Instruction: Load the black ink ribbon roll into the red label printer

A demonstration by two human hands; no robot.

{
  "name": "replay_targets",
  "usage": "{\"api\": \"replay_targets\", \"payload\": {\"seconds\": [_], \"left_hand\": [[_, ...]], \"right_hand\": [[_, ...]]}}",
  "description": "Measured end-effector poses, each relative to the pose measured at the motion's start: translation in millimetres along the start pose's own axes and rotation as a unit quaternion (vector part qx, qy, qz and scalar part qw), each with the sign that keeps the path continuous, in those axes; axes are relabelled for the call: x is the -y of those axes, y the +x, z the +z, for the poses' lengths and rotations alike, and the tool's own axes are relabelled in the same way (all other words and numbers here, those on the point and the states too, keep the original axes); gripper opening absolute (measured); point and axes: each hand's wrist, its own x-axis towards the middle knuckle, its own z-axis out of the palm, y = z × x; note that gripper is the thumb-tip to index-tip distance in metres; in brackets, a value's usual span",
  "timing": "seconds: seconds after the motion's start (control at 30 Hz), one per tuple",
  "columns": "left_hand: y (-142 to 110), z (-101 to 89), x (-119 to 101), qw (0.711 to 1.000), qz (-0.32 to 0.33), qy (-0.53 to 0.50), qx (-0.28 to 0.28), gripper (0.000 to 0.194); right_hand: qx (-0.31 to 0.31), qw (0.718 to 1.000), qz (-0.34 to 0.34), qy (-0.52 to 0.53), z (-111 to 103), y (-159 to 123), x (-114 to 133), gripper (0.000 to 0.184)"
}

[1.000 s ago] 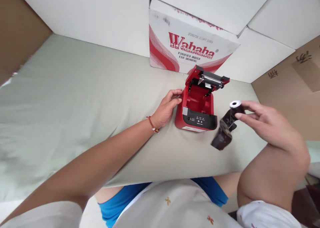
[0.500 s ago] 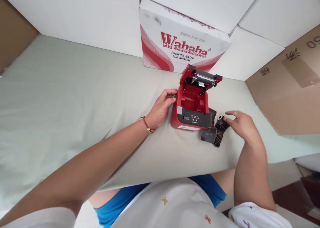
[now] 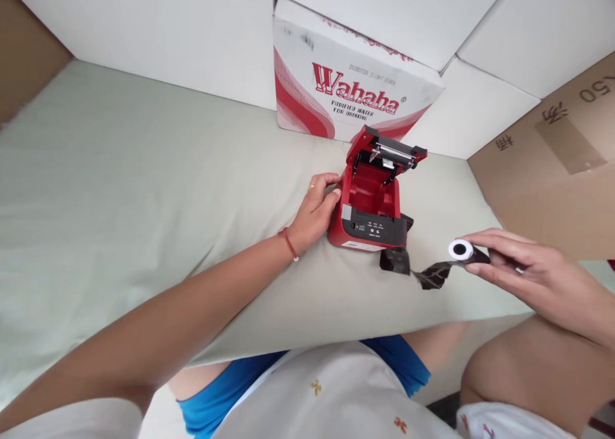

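Observation:
A small red receipt printer [image 3: 369, 195] stands on the cloth with its lid [image 3: 384, 147] raised and its paper bay bare. My left hand [image 3: 314, 215] touches the printer's left side, thumb and fingers apart and stretched toward it. To the right, my right hand [image 3: 519, 259] pinches a paper roll [image 3: 461, 250], dark outside with a white end and a dark core. A loose black strip [image 3: 432, 277] trails from the roll, twisting leftward to the printer's front right corner. Part of the strip is hidden behind the printer.
A white and red water carton [image 3: 355, 99] stands behind the printer, against white boxes [image 3: 182, 35]. Brown cardboard boxes [image 3: 552, 189] border the right and far left. Pale green cloth [image 3: 144, 189] covers the surface, its front edge close to my lap.
My right hand has taken the paper roll off the cloth and pulled it right and toward me, stretching out the black strip. My left hand stays against the printer.

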Motion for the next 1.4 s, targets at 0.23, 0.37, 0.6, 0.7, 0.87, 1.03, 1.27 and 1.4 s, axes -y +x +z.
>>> {"api": "replay_targets", "payload": {"seconds": [0.23, 0.37, 0.6, 0.7, 0.87, 1.03, 1.27, 1.4], "left_hand": [[-30, 6.6, -22, 0.926, 0.314, 0.2, -0.058, 0.042], [-43, 14.7, -29, 0.837, 0.489, 0.247, -0.016, 0.041], [-43, 16.8, -34, 0.765, 0.556, 0.325, -0.015, 0.028], [-44, 17.7, -36, 0.763, 0.561, 0.32, -0.02, 0.026], [-46, 16.9, -29, 0.798, 0.515, 0.308, 0.046, 0.044], [-47, 15.4, -22, 0.822, 0.466, 0.315, 0.09, 0.055], [-45, 18.2, -34, 0.789, 0.499, 0.357, 0.038, 0.049], [-51, 24.3, -44, 0.765, 0.498, 0.41, 0.0, 0.035]], "right_hand": [[-0.069, 0.994, -0.073, -0.04, 47, 84, 53, 0.034], [-0.06, 0.989, -0.056, -0.12, 78, 133, 68, 0.038], [-0.039, 0.975, -0.043, -0.216, 97, 156, 89, 0.038], [-0.032, 0.973, -0.046, -0.225, 102, 165, 87, 0.033], [-0.045, 0.98, -0.047, -0.186, 106, 166, 83, 0.035], [-0.201, 0.974, -0.105, -0.027, 91, 138, 80, 0.031], [-0.341, 0.922, -0.16, -0.09, 76, 166, 44, 0.058], [-0.306, 0.931, -0.177, -0.088, 86, 160, 39, 0.059]]}}
